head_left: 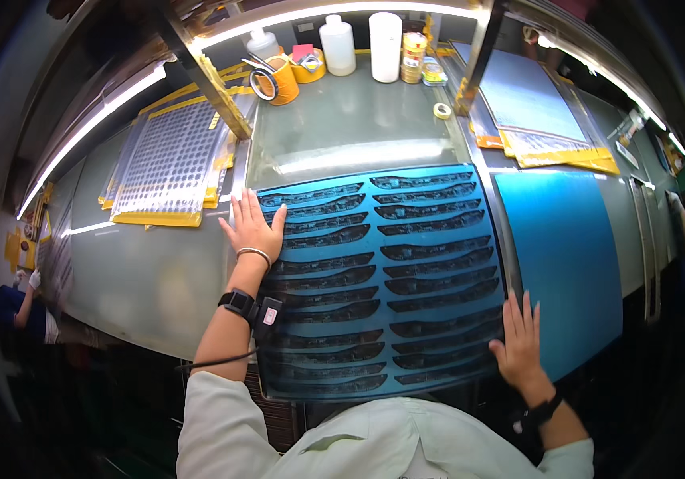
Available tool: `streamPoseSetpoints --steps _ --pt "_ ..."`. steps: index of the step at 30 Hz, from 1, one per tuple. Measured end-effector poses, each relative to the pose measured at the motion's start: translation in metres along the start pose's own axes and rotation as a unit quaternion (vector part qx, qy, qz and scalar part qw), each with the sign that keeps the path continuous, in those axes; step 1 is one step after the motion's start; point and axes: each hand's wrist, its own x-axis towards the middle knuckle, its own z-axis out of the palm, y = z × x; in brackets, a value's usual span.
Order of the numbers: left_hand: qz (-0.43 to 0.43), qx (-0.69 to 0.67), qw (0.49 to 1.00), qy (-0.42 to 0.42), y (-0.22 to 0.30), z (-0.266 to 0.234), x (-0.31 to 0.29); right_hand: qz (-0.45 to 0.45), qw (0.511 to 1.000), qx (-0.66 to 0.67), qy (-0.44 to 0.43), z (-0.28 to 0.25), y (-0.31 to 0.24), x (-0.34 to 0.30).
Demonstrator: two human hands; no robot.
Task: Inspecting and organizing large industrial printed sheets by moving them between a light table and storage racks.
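Note:
A blue sheet (379,263) with two columns of long, dark, curved shapes lies on the bench in front of me. My left hand (254,227) rests flat at its far left corner, fingers outstretched and pointing away from me. At the right edge lies my right hand (519,339), its fingers also straight and the thumb apart, touching the edge strip between this sheet and a plain blue sheet (566,263). Neither hand grasps anything. Both wrists wear black straps; a small box with a cable is on the left one.
Spotted sheets with yellow edges (165,156) lie to the left. Beyond stand white bottles (338,46), a white cylinder (386,48), an orange tape roll (280,82) and a small tape roll (441,111). Metal posts (482,60) rise nearby. Another person (23,307) works far left.

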Motion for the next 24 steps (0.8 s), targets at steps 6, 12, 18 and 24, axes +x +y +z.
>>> streamPoseSetpoints --steps 6,12,18,24 --pt "-0.019 0.031 0.999 -0.019 -0.004 -0.015 -0.028 0.077 0.994 0.038 0.069 -0.022 -0.032 -0.075" --pt "0.079 -0.003 0.997 0.016 -0.052 -0.030 -0.174 0.327 0.868 0.350 0.128 -0.011 -0.022 -0.057" --pt "-0.071 -0.077 0.978 0.180 -0.056 -0.017 -0.300 0.404 0.769 0.494 0.014 0.000 0.000 -0.048" --pt "-0.350 -0.620 0.699 -0.062 -0.056 -0.022 -0.331 0.375 0.690 0.619 0.018 0.021 0.005 -0.067"
